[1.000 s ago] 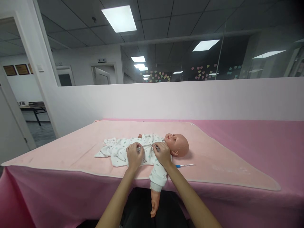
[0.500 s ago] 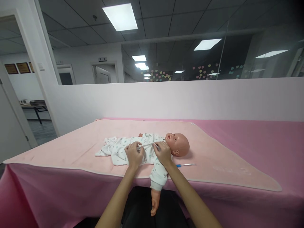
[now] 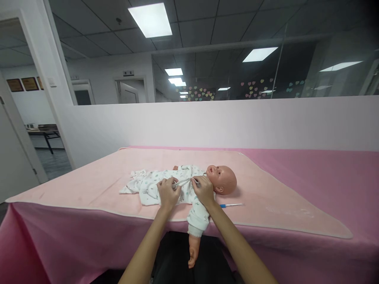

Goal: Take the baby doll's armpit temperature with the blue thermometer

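Observation:
A baby doll in a white patterned outfit lies on its back, its head to the right. Over its chest, a thin white tie runs between my hands and bows slightly. My left hand pinches one end, fingers closed, above the doll's belly. Near the doll's neck, my right hand is also closed on the tie, thumb against fingers. The exact grip points are partly hidden by the fingers. One doll arm hangs past the table's front edge, between my forearms.
Beneath the doll spreads a peach mat with a pale border, over a pink tablecloth. A thin blue-handled tool lies beside the doll's head, near my right wrist. Behind the table stands a white low wall with glass above it.
My left hand has shifted slightly right, towards my right hand. The tie between them now bows more. The doll and my right hand are nearly unchanged.

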### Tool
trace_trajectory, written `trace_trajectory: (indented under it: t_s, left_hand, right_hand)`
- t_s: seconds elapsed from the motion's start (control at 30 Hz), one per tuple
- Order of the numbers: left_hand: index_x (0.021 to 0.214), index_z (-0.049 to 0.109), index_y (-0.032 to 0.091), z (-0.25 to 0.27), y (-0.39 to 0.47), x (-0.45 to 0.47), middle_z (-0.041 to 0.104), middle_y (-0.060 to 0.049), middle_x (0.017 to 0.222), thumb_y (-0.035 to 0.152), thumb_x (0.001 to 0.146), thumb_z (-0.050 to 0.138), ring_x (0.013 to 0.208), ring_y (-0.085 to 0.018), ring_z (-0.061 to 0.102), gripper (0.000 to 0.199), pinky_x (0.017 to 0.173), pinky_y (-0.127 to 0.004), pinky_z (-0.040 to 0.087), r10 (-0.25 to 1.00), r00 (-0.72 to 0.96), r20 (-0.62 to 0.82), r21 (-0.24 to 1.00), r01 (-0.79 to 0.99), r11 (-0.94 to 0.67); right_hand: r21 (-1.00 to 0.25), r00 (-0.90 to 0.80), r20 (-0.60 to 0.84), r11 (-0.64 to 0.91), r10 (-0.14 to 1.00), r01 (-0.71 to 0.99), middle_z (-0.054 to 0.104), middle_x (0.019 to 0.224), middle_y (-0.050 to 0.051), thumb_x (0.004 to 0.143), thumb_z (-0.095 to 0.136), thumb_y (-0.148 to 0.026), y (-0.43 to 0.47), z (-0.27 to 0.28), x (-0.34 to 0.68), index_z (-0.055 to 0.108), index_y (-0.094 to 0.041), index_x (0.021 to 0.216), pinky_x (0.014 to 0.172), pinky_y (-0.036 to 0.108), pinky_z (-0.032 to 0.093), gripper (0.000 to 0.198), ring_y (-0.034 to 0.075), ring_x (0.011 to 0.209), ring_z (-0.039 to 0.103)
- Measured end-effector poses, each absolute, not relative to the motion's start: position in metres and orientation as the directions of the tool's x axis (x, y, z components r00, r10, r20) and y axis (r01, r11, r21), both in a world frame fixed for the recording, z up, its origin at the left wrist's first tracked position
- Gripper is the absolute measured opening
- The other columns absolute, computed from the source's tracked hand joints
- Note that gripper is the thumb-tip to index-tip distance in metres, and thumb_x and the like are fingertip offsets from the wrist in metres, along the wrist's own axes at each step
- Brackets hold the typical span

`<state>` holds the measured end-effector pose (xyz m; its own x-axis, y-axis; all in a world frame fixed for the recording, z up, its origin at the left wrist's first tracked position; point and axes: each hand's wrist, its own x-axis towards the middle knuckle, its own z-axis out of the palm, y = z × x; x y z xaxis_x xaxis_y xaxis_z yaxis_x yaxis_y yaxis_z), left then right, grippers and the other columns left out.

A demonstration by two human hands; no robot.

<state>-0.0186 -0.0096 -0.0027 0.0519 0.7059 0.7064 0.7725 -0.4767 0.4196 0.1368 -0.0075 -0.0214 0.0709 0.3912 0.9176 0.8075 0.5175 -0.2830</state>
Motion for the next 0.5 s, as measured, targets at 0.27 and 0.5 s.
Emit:
trace_trajectory:
  t_s: [0.27, 0.5]
  left_hand:
    - [0.073, 0.054, 0.021, -0.0028, -0.0091, -0.0161, 0.062, 0.000, 0.073, 0.020, 0.069, 0.045, 0.076, -0.019, 0.050, 0.010, 0.081, -0.035, 0.027, 0.707, 0.065, 0.704, 0.387, 0.800, -0.459]
    - [0.075, 0.054, 0.021, -0.0021, -0.0099, -0.0151, 0.063, 0.000, 0.077, 0.016, 0.067, 0.045, 0.078, -0.020, 0.051, 0.013, 0.081, -0.036, 0.027, 0.706, 0.086, 0.703, 0.352, 0.821, -0.450]
  right_hand:
    - [-0.298, 0.073, 0.909, 0.515, 0.411, 0.804, 0.064, 0.069, 0.003, 0.083, 0.047, -0.025, -0.0072, -0.0218, 0.1364, 0.062, -0.018, 0.074, 0.068, 0.025, 0.040, 0.018, 0.015, 0.069, 0.055]
    - [-0.295, 0.070, 0.906, 0.504, 0.418, 0.811, 0.064, 0.069, 0.004, 0.084, 0.046, -0.026, -0.0074, -0.0216, 0.1365, 0.062, -0.018, 0.074, 0.068, 0.026, 0.040, 0.021, 0.015, 0.070, 0.055]
